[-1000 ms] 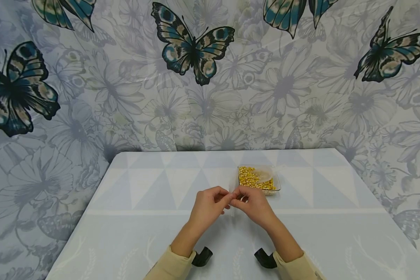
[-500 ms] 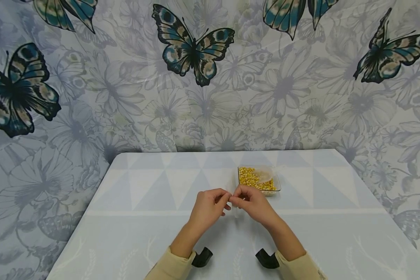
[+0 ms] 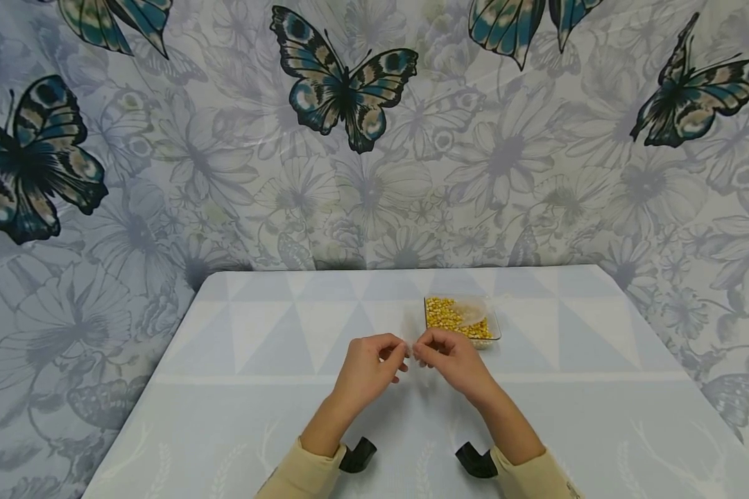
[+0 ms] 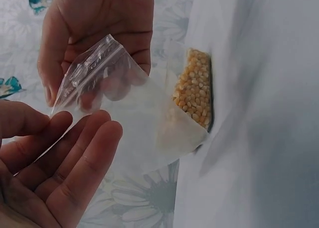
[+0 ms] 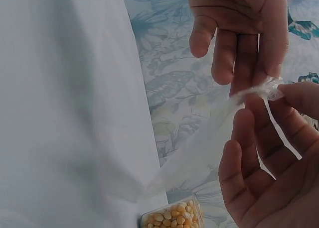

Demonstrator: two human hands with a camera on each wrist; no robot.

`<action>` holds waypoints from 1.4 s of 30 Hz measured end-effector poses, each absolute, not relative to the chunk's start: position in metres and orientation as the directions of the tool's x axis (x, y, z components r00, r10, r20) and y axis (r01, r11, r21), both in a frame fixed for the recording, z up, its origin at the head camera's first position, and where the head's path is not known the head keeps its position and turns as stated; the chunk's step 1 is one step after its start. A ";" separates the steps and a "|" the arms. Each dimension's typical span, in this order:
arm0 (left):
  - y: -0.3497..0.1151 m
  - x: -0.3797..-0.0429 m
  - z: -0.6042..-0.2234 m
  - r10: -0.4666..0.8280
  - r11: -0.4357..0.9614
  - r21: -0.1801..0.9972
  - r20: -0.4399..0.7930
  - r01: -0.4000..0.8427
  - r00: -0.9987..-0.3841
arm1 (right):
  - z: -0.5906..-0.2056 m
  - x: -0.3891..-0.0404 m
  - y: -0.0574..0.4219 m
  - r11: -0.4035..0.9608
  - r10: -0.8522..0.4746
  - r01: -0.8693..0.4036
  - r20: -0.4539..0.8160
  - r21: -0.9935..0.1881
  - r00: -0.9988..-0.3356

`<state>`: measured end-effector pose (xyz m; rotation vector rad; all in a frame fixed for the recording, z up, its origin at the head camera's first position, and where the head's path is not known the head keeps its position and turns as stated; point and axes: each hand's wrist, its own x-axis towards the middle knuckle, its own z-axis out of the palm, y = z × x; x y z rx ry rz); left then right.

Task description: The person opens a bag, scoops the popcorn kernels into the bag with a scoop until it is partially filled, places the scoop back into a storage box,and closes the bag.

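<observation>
A clear zip-lock bag point(image 4: 142, 121) hangs between my two hands, its zip edge uppermost. In the head view it is so transparent that it barely shows. My left hand point(image 3: 366, 367) pinches one end of that top edge between thumb and forefinger, the other fingers loosely bent. The other end is pinched by my right hand point(image 3: 454, 364). The bag point(image 5: 194, 143) looks flat, with nothing visible inside. Just beyond my right hand stands a clear rectangular container point(image 3: 497, 331) of yellow corn kernels point(image 3: 443, 315). A translucent whitish piece point(image 3: 472, 313) lies on the corn, its kind unclear.
The table point(image 3: 274, 430) has a pale cloth with triangle patterns. Behind its far edge hangs a curtain point(image 3: 505, 166) printed with flowers and butterflies. Black curved pieces point(image 3: 358, 455) stick out at both sleeve cuffs.
My fingertips met at the bag's edge a second ago. They have drawn slightly apart, leaving a small gap between them. The corn container has stayed in place.
</observation>
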<state>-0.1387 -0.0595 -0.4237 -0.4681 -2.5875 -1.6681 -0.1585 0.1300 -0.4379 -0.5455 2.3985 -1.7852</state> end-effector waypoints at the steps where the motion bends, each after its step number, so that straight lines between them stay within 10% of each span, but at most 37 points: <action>1: -0.060 -0.139 -0.424 0.232 0.383 0.885 0.187 0.266 -0.955 | -0.438 -0.158 0.130 0.260 -0.330 -0.227 0.135 -0.938 -0.934; 16: -0.061 -0.139 -0.426 0.233 0.425 0.865 0.180 0.267 -0.956 | -0.436 -0.154 0.125 0.442 -0.346 -0.427 0.289 -0.789 -0.893; 42: -0.068 -0.143 -0.422 0.243 0.503 0.790 0.261 0.352 -0.934 | -0.424 -0.159 0.145 0.525 -0.182 -0.399 0.359 -0.751 -0.915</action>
